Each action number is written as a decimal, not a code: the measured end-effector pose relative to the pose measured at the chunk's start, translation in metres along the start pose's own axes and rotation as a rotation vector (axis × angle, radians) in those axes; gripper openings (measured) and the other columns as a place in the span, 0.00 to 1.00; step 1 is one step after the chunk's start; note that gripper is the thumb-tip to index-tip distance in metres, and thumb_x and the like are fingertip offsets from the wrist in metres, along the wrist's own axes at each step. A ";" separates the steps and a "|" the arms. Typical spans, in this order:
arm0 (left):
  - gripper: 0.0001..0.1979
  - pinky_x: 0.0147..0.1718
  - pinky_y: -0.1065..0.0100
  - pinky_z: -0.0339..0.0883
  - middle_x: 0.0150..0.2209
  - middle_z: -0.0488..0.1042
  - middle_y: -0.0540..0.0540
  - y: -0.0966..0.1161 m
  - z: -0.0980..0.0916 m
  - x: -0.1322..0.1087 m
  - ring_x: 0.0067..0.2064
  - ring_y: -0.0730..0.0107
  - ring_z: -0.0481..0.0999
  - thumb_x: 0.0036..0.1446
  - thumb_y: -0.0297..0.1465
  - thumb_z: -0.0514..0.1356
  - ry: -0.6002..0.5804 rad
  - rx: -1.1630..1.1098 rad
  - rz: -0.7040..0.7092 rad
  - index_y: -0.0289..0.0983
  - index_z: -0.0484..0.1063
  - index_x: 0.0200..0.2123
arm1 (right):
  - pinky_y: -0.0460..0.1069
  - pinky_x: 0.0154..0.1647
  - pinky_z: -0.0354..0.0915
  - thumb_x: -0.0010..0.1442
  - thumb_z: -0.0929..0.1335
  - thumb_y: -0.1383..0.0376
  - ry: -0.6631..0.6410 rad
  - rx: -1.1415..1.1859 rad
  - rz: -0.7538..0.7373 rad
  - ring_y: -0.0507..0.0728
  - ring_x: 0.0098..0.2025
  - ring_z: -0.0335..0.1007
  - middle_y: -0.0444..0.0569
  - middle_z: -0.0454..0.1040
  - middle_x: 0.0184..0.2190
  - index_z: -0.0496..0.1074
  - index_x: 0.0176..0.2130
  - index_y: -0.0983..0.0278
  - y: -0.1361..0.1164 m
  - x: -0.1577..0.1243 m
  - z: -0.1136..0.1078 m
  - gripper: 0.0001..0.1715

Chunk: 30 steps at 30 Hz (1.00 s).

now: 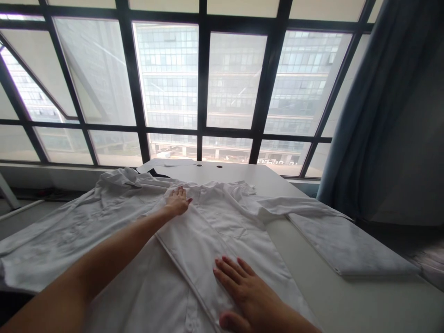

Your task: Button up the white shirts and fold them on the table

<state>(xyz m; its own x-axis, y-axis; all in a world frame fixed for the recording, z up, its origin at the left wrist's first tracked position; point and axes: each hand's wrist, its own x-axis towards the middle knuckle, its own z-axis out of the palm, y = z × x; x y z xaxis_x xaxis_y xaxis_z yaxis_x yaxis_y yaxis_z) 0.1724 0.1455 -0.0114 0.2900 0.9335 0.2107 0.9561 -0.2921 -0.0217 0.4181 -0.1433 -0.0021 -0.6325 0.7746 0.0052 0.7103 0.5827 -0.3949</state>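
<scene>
A white long-sleeved shirt [204, 231] lies spread out over the table, its collar end toward the window. One sleeve stretches out to the right, and another long strip of its cloth runs down the middle. My left hand [178, 201] rests flat on the cloth near the far end, fingers extended. Closer to me, my right hand [248, 286] lies palm down on the shirt, its fingers spread. More crumpled white cloth [69, 236] covers the left side; whether it belongs to the same garment I cannot tell.
The white table [308, 268] extends to a large black-framed window [203, 83]. A flat, pale marbled piece [354, 245] lies at the right, partly under the sleeve. A dark blue curtain [378, 115] hangs on the right. Something black [152, 173] shows behind the cloth.
</scene>
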 end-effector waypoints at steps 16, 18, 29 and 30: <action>0.32 0.67 0.58 0.39 0.70 0.45 0.44 0.039 -0.006 -0.139 0.70 0.62 0.42 0.68 0.47 0.39 -0.169 -0.273 0.562 0.40 0.47 0.69 | 0.63 0.67 0.47 0.64 0.62 0.49 0.063 -0.104 -0.053 0.66 0.69 0.46 0.59 0.51 0.68 0.58 0.66 0.63 -0.024 -0.010 -0.006 0.38; 0.32 0.67 0.57 0.40 0.70 0.46 0.43 0.018 0.002 -0.116 0.70 0.60 0.44 0.68 0.47 0.40 -0.155 -0.252 0.484 0.38 0.48 0.69 | 0.63 0.69 0.43 0.66 0.60 0.47 -0.001 -0.077 -0.059 0.64 0.70 0.41 0.56 0.48 0.69 0.55 0.67 0.60 -0.023 -0.010 -0.008 0.37; 0.33 0.65 0.55 0.42 0.68 0.54 0.40 -0.056 0.017 -0.032 0.70 0.55 0.46 0.65 0.47 0.44 -0.154 -0.131 0.233 0.36 0.55 0.67 | 0.60 0.70 0.35 0.67 0.59 0.47 -0.046 0.027 -0.052 0.62 0.71 0.37 0.52 0.45 0.70 0.45 0.70 0.60 -0.019 -0.010 -0.009 0.41; 0.32 0.65 0.55 0.43 0.68 0.54 0.40 -0.055 0.016 -0.031 0.70 0.55 0.46 0.65 0.47 0.45 -0.148 -0.128 0.231 0.36 0.56 0.67 | 0.60 0.70 0.35 0.66 0.59 0.47 -0.049 0.028 -0.048 0.62 0.71 0.37 0.52 0.45 0.70 0.46 0.70 0.60 -0.019 -0.009 -0.010 0.41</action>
<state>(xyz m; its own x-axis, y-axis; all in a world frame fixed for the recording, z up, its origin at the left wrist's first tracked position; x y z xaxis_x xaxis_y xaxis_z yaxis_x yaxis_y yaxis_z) 0.1117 0.1359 -0.0324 0.5115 0.8565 0.0695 0.8536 -0.5157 0.0731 0.4135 -0.1590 0.0141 -0.6802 0.7327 -0.0201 0.6705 0.6110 -0.4208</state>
